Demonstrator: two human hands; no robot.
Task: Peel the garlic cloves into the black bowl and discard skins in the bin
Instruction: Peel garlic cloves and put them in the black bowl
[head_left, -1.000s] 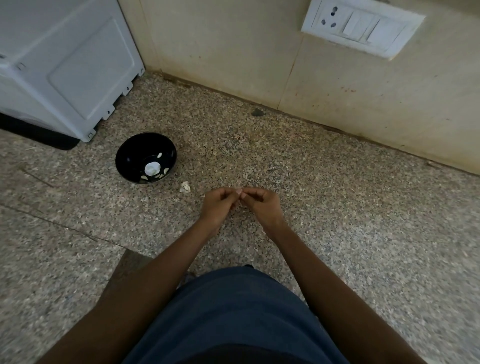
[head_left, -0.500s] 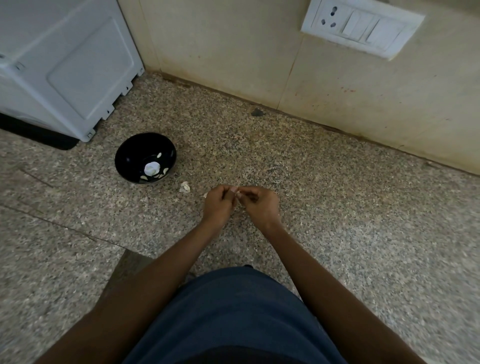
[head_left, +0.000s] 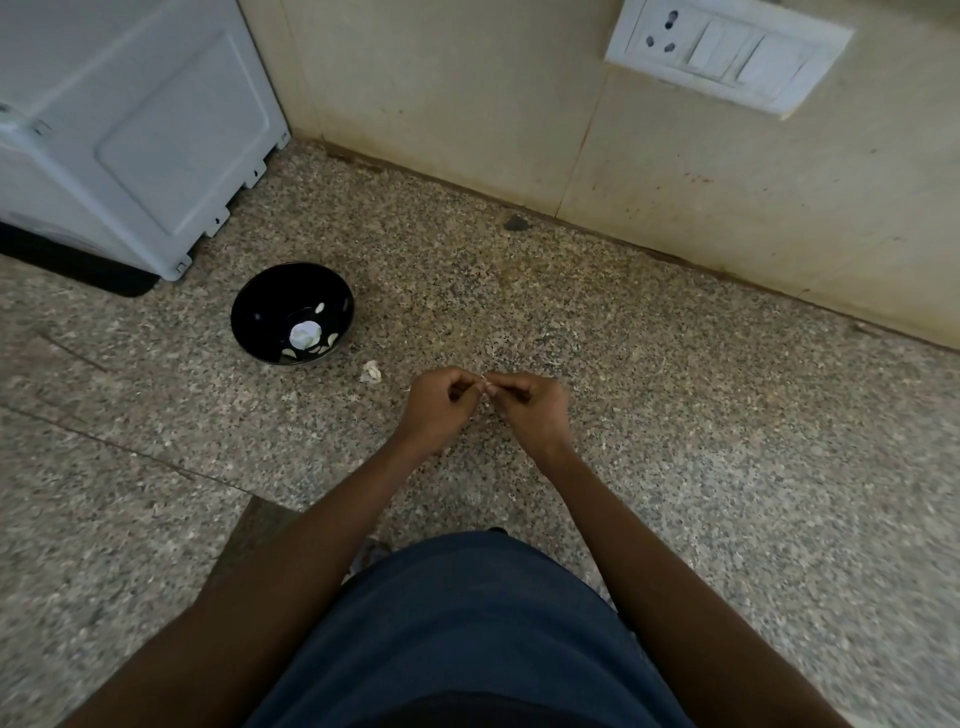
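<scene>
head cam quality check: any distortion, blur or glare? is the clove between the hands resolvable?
Head view: wide-angle bowing, the wall base curves and the switch plate tilts. Light is soft and dim, with no hard shadows; the only glare is a pale spot inside the black bowl. The centre is fairly sharp, the edges soften. The clove, pinched between the left hand and the right hand, shows only as a tiny pale speck.

bowl: the black bowl (head_left: 292, 313) stands upright on the speckled floor at 10 o'clock from the hands, with pale pieces in its bottom.
clove: a small pale garlic clove (head_left: 487, 387) is pinched between both hands' fingertips, mostly hidden.
skin: a white garlic skin scrap (head_left: 371, 372) lies on the floor at 4 o'clock from the bowl, near it.
</scene>
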